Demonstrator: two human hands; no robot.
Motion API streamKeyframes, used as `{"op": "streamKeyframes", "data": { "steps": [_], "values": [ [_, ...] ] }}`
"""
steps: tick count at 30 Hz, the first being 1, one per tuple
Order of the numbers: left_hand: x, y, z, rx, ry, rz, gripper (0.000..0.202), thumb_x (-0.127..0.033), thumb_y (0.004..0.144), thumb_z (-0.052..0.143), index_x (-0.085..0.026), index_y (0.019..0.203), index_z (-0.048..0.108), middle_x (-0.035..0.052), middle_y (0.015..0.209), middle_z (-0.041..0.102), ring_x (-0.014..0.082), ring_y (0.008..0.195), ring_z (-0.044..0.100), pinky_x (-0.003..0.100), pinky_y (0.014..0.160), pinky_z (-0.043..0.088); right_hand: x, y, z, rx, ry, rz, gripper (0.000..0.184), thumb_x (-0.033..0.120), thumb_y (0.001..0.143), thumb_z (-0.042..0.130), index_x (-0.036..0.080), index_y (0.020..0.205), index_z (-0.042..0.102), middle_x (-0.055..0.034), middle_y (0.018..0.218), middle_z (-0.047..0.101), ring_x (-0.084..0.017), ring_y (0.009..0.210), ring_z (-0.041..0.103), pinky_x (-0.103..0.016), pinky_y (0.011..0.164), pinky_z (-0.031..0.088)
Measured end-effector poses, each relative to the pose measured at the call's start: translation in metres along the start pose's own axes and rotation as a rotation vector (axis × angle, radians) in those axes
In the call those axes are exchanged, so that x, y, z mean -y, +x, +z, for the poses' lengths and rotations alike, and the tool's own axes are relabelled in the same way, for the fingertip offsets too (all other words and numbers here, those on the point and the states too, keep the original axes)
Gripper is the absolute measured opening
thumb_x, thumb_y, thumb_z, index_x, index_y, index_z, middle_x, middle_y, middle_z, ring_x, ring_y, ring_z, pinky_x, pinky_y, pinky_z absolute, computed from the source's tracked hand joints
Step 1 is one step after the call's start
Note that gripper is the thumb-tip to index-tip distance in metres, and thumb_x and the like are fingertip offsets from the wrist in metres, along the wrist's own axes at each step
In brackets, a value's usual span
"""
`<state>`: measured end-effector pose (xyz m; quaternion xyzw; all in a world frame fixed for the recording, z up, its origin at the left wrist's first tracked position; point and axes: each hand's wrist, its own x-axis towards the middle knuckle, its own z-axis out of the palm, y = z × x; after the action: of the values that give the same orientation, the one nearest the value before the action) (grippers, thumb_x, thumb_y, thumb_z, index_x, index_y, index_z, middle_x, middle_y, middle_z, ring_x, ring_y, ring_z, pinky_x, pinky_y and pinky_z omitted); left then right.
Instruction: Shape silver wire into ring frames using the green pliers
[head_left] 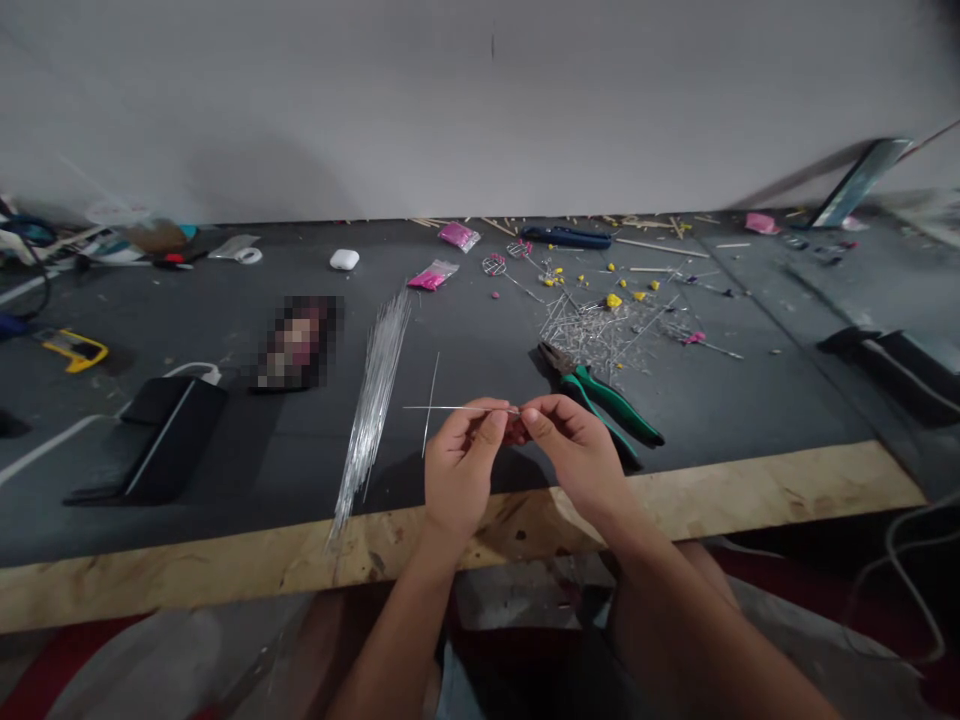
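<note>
silver wire [442, 407] is pinched between fingers of my left hand [461, 455] and right hand [576, 450], extending left; its right end i cannot see clearly.

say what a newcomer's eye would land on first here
Likely the left hand and right hand, meeting near mid-view at a thin silvery wire. To their left lies a bundle of straight wires; just beyond the right hand are green-handled pliers, a heap of wire pieces behind them.
</note>
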<state>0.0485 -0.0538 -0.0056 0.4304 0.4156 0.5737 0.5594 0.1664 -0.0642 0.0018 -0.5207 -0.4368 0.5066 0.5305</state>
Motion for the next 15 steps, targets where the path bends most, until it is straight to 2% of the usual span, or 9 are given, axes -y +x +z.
{"op": "streamKeyframes", "data": {
  "steps": [7, 11, 15],
  "values": [
    [0.0082, 0.0001, 0.0042, -0.114, -0.022, -0.053, 0.011, -0.029, 0.078, 0.064, -0.019, 0.081, 0.068, 0.0012, 0.082, 0.068, 0.0106, 0.067, 0.062, 0.023, 0.064, 0.052, -0.0075, -0.0006, 0.0039, 0.041, 0.025, 0.012, 0.017, 0.036, 0.083, 0.055, 0.02, 0.078, 0.06, -0.0002, 0.074, 0.063, -0.014, 0.073, 0.058, -0.028, 0.071, 0.047],
    [0.0089, -0.0009, 0.0064, -0.119, -0.069, -0.068, 0.009, -0.028, 0.077, 0.065, -0.02, 0.08, 0.068, 0.0005, 0.085, 0.067, 0.0096, 0.068, 0.061, 0.022, 0.065, 0.051, -0.0093, 0.0008, 0.0033, 0.017, 0.121, 0.026, 0.016, 0.036, 0.081, 0.059, 0.02, 0.076, 0.061, 0.0006, 0.072, 0.063, -0.013, 0.071, 0.058, -0.027, 0.071, 0.048],
    [0.0056, -0.0015, 0.0075, -0.127, -0.088, -0.07, 0.009, -0.027, 0.077, 0.065, -0.02, 0.08, 0.068, 0.0008, 0.081, 0.067, 0.0099, 0.064, 0.06, 0.023, 0.062, 0.051, -0.0044, -0.0003, 0.0027, 0.036, 0.121, 0.019, 0.015, 0.035, 0.08, 0.061, 0.021, 0.079, 0.063, 0.0004, 0.074, 0.065, -0.013, 0.071, 0.059, -0.028, 0.07, 0.049]
  ]
}}
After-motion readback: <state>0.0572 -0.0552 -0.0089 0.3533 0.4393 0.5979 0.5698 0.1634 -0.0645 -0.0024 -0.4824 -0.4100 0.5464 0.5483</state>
